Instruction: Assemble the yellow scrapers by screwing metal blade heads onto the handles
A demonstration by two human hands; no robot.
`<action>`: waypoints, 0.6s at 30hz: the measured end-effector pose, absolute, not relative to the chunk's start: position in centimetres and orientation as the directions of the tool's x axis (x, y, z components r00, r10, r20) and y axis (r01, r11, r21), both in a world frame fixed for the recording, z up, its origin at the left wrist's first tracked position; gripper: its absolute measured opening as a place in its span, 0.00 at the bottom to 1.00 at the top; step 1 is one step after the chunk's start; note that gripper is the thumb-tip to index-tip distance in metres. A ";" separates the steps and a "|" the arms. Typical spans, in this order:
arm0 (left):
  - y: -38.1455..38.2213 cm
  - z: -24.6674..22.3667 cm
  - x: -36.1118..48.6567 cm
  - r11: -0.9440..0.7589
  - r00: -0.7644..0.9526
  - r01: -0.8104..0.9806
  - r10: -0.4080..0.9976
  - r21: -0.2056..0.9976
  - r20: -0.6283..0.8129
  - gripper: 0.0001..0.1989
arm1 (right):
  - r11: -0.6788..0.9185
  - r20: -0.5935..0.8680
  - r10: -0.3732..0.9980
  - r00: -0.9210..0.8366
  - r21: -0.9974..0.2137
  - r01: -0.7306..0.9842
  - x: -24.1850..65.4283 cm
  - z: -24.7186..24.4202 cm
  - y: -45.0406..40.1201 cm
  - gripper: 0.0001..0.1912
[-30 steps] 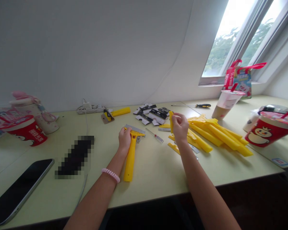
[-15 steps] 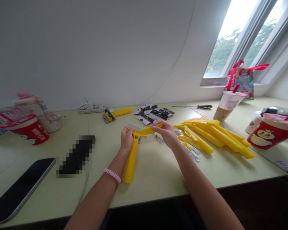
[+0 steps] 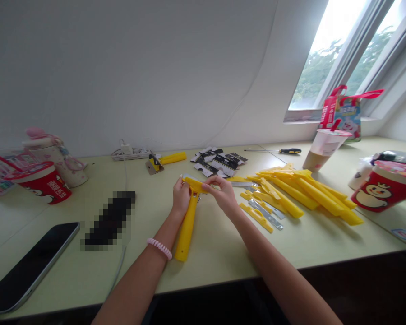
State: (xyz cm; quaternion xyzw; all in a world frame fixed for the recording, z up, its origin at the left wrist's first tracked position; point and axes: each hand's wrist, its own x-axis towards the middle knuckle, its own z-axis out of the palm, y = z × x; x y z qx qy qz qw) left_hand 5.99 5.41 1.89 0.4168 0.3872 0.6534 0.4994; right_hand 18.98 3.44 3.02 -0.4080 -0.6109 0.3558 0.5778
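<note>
On the pale green desk, the left hand closes its fingers around a yellow plastic scraper with long smooth handle. The right hand pinches a flat yellow strip at the scraper's head, near a heap of yellow plastic pieces.

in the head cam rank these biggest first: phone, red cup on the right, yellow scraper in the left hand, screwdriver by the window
1. Black phone, though it lies nearest the camera, which may inflate it
2. Red paper cup
3. Yellow scraper
4. Screwdriver, similar in length to the scraper but far thinner
</note>
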 end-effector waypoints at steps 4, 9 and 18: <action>5.5 1.7 5.9 -0.212 -0.149 -0.321 0.974 0.923 0.172 0.08 | 0.457 0.465 0.885 -0.026 -0.854 0.250 19.2 3.2 3.5 0.13; 5.5 1.6 5.9 -0.230 -0.141 -0.303 0.971 0.925 0.195 0.07 | 0.237 0.221 0.958 -0.181 -0.969 0.068 19.4 3.3 3.4 0.16; 5.3 1.8 6.1 -0.179 -0.108 -0.383 0.983 0.906 0.149 0.05 | 0.048 0.089 0.973 -0.213 -0.981 -0.190 19.1 3.8 2.9 0.15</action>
